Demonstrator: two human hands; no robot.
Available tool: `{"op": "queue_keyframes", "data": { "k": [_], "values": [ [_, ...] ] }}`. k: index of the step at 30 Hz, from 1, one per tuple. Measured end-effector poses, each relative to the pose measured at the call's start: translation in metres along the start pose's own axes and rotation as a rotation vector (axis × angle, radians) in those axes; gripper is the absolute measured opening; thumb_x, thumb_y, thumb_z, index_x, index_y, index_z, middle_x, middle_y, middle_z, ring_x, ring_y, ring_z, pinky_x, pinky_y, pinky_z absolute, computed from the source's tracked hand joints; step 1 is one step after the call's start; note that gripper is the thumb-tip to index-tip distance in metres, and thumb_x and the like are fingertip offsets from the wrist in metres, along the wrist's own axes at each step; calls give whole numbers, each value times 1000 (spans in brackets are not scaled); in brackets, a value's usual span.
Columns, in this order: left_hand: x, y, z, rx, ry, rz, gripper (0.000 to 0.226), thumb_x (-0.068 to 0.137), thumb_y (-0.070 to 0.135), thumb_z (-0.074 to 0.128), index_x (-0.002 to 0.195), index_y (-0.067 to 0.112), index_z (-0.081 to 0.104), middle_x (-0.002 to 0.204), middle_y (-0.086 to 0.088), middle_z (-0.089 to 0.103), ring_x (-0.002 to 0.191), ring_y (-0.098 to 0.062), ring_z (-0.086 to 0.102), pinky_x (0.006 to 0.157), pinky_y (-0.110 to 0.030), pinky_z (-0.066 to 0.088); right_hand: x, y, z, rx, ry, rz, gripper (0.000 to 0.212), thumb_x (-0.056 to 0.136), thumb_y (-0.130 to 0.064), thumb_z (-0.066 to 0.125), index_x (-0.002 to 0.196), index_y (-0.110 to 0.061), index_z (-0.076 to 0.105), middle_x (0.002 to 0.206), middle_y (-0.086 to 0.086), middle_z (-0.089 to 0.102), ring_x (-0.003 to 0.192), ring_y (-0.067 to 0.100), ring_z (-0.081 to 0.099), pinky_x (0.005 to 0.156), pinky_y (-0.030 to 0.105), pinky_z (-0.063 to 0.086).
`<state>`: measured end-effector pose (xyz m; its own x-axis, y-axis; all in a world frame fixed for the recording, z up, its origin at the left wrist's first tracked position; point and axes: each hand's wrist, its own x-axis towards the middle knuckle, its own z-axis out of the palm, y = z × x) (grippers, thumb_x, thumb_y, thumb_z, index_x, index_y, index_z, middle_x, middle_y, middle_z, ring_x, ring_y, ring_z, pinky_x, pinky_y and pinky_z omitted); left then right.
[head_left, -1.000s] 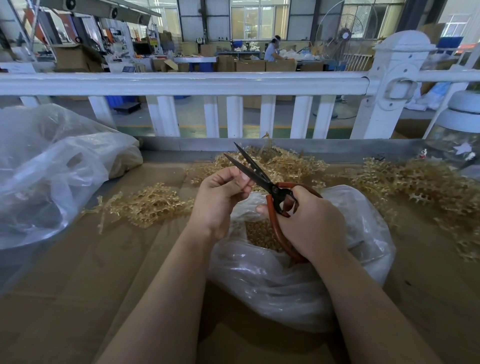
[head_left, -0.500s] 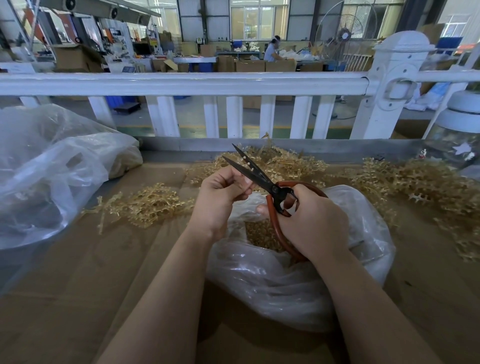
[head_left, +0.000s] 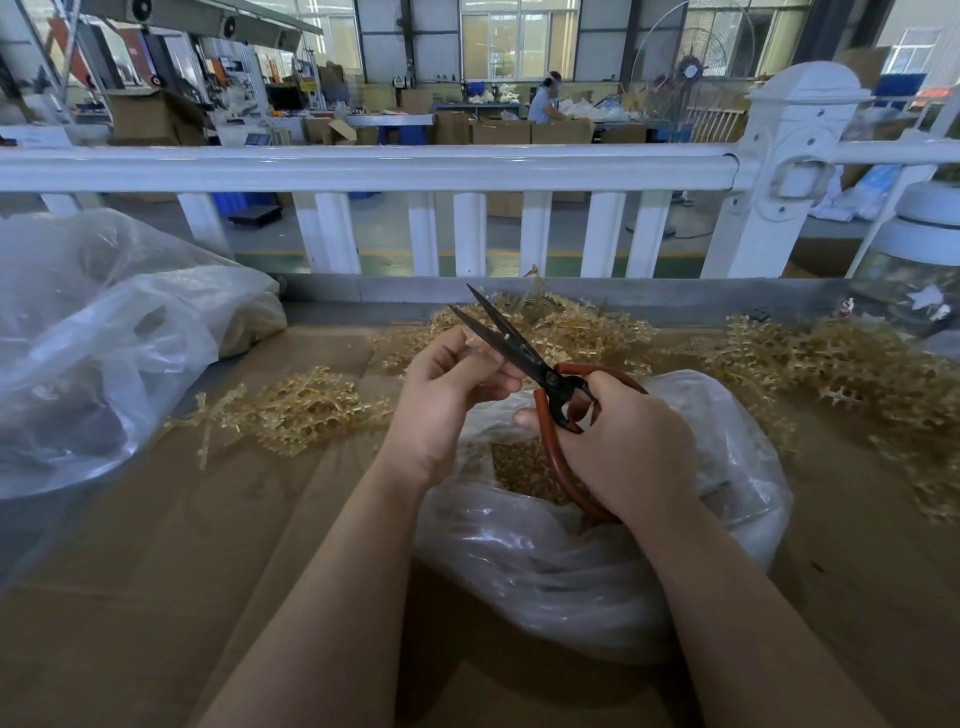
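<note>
At mid-frame the right hand (head_left: 623, 452) grasps the scissors (head_left: 519, 356) by their red handles. The open blades run up and left, just beside the small plastic piece (head_left: 471, 340) pinched in the grip of the left hand (head_left: 441, 400), above the bag (head_left: 571, 571).

One scissors (head_left: 524, 358), two bags (head_left: 597, 571) (head_left: 104, 338), two hands (head_left: 447, 400) (head_left: 628, 452).

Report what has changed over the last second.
Nothing has visibly changed. The right hand grips the scissors as before, blades just as open. The left hand pinches a small piece beside the blades, in the same spot above the bag.
</note>
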<state>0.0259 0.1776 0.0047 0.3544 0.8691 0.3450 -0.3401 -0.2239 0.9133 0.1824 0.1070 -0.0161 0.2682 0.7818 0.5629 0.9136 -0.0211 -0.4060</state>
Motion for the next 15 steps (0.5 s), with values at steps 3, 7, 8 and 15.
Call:
{"op": "queue_keyframes", "data": {
  "k": [3, 7, 8, 15],
  "values": [
    [-1, 1, 1, 47, 16, 51, 14, 95, -1, 48, 98, -1, 62, 80, -15, 69, 71, -24, 64, 72, -31, 54, 0, -1, -2, 29, -11, -11, 60, 70, -88, 43, 65, -28, 44, 55, -16, 48, 53, 2, 46, 48, 22, 35],
    [-2, 2, 3, 118, 43, 84, 17, 99, -5, 45, 100, -7, 62, 80, -19, 68, 70, -23, 64, 71, -30, 55, 1, -1, -3, 32, -9, -12, 59, 70, -87, 45, 64, -28, 44, 54, -18, 45, 52, 0, 44, 47, 19, 31],
    [-2, 2, 3, 133, 57, 86, 17, 99, -3, 46, 99, -8, 62, 80, -19, 67, 70, -23, 63, 71, -30, 55, 1, 0, -3, 23, -10, -9, 57, 72, -85, 49, 63, -29, 43, 53, -17, 45, 52, 1, 45, 47, 19, 30],
    [-2, 0, 0, 211, 68, 105, 18, 98, -3, 48, 98, -2, 66, 72, -9, 64, 69, -17, 59, 70, -29, 51, 1, 0, -3, -40, 36, -23, 56, 74, -85, 50, 70, -29, 49, 56, -20, 44, 51, -4, 39, 45, 16, 23]
  ]
}}
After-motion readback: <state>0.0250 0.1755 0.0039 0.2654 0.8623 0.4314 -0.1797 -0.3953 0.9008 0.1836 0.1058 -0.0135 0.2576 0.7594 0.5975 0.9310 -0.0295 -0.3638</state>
